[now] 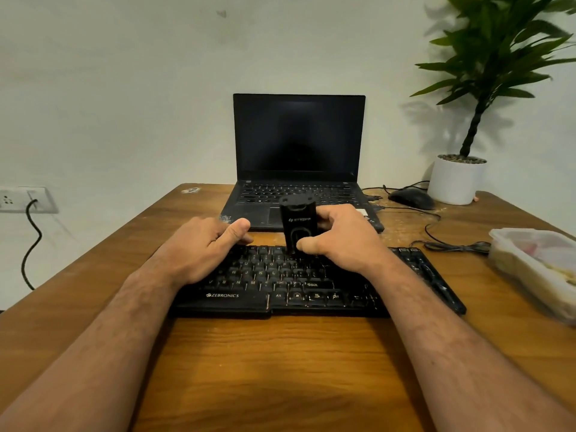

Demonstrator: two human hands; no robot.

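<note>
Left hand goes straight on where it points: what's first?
The left hand probably meets the laptop, front edge first, past the keyboard; the black device in the right hand looks right of that line. Depth unclear.

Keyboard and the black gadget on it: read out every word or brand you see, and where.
"ZEBRONICS": keyboard, front edge.
"Alt", "Shift": keys in its lower rows.
"B", "N", "M", "J", "K", "L": letter keys.
Logo on the black gadget in the right hand: too blurred.
Keys of the laptop: too small.

- you have one keyboard (265, 286) and one laptop (299, 135) on the surface (280, 369)
- one black device (297, 224) and one mouse (411, 198)
- one potted plant (456, 180) and one plastic container (536, 266)
- one wall socket (23, 199)
</note>
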